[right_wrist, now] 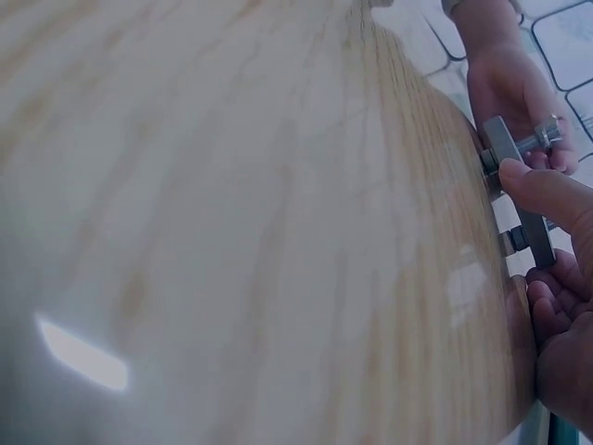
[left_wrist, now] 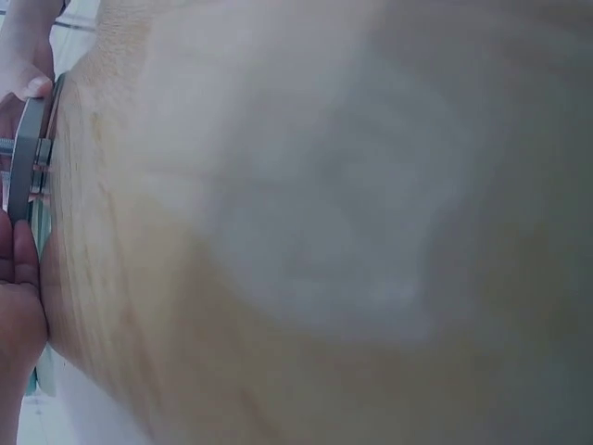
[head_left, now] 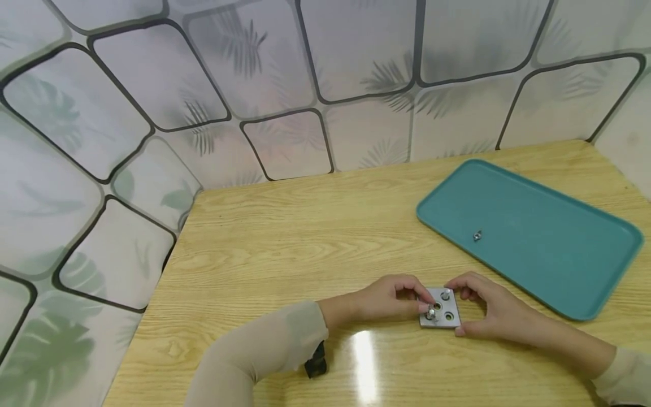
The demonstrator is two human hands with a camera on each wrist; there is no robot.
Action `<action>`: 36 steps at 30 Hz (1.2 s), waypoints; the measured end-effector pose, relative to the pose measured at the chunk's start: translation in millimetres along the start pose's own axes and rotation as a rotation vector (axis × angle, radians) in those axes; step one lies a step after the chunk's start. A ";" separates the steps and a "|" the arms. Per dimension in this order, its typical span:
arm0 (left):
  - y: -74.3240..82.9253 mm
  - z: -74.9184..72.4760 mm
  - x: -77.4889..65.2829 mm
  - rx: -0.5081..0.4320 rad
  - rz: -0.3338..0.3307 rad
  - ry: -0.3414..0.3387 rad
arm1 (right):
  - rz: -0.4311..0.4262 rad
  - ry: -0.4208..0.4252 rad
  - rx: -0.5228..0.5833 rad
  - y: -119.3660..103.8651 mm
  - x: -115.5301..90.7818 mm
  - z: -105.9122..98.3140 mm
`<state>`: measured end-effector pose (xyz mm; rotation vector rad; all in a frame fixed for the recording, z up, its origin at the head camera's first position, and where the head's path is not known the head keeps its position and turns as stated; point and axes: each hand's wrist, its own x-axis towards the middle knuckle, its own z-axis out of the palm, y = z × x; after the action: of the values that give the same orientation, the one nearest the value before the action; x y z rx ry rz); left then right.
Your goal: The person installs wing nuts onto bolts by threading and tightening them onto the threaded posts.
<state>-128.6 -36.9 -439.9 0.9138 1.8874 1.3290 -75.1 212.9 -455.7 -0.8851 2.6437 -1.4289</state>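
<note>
A small square metal plate [head_left: 441,323] with several holes is held between both hands near the front of the table. Two bolts pass up through it; one bolt [head_left: 446,294] stands at the far right corner. The other, near the left edge, carries a wing nut [head_left: 431,312] on its upper end, which my left hand [head_left: 383,299] pinches between thumb and index finger. My right hand [head_left: 495,308] grips the plate's right side, thumb at the near corner and fingers at the far one. In the right wrist view, bolt heads [right_wrist: 514,241] stick out under the plate [right_wrist: 524,199].
A teal tray [head_left: 549,243] lies at the right, with one loose wing nut [head_left: 477,235] near its left edge. A black object [head_left: 316,362] shows under the left sleeve. Patterned curtains [head_left: 366,130] border the wooden table [head_left: 285,243] at the back and left.
</note>
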 end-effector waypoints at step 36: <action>-0.8 1.3 2.7 -0.029 -0.045 0.026 | 0.025 -0.004 0.006 -2.5 0.8 -0.3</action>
<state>-129.2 -34.2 -441.3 0.8386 1.8918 1.3440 -74.7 211.6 -453.3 -0.8507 2.6370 -1.4271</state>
